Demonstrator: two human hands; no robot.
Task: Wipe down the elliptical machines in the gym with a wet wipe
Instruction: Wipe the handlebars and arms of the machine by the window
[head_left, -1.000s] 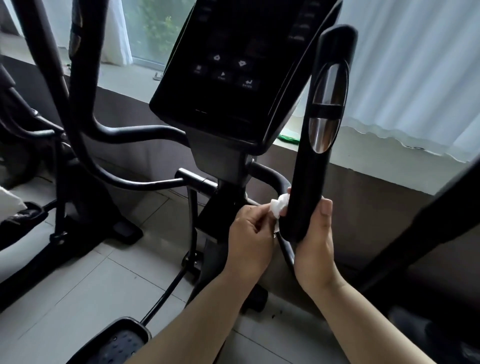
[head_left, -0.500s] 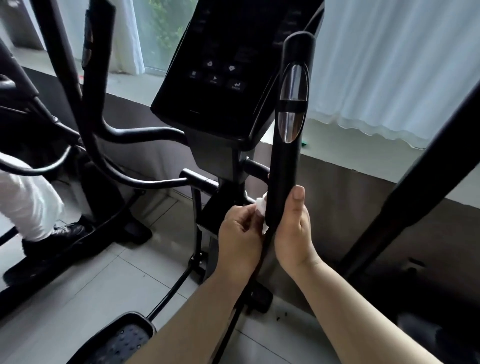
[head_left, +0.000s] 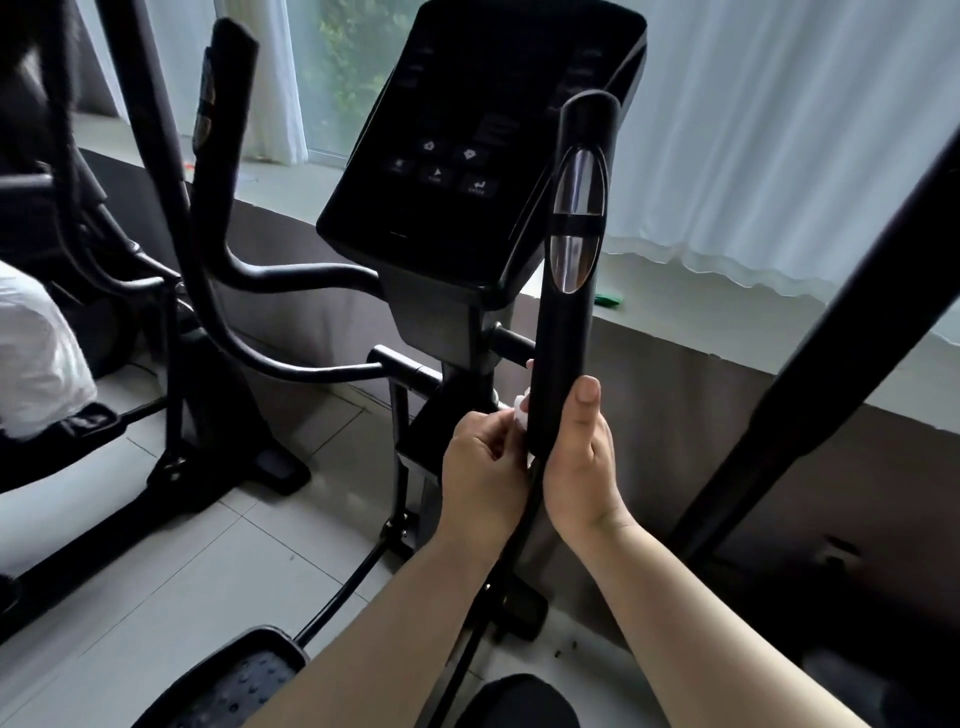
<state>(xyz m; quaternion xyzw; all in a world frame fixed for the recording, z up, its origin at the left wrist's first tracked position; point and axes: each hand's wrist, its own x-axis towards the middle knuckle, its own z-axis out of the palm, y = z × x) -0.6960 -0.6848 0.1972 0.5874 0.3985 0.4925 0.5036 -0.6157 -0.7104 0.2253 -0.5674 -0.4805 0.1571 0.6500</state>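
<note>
wipe (head_left: 521, 410) is pinched by left grip (head_left: 485, 467) against handle (head_left: 563, 322); handle's lower end is wrapped by right grip (head_left: 579, 467), thumb laid up its front.

Black handlebar (head_left: 563, 332) with two shiny silver ovals (head_left: 579, 184), black console (head_left: 467, 130) with faint pale button icons (barely readable). White wipe (head_left: 519, 408), white curtain (head_left: 779, 130), light grey floor tiles (head_left: 182, 561) with darker grout lines. Black pedal (head_left: 244, 680), dotted tread. Small green scrap (head_left: 608, 300) too.
</note>
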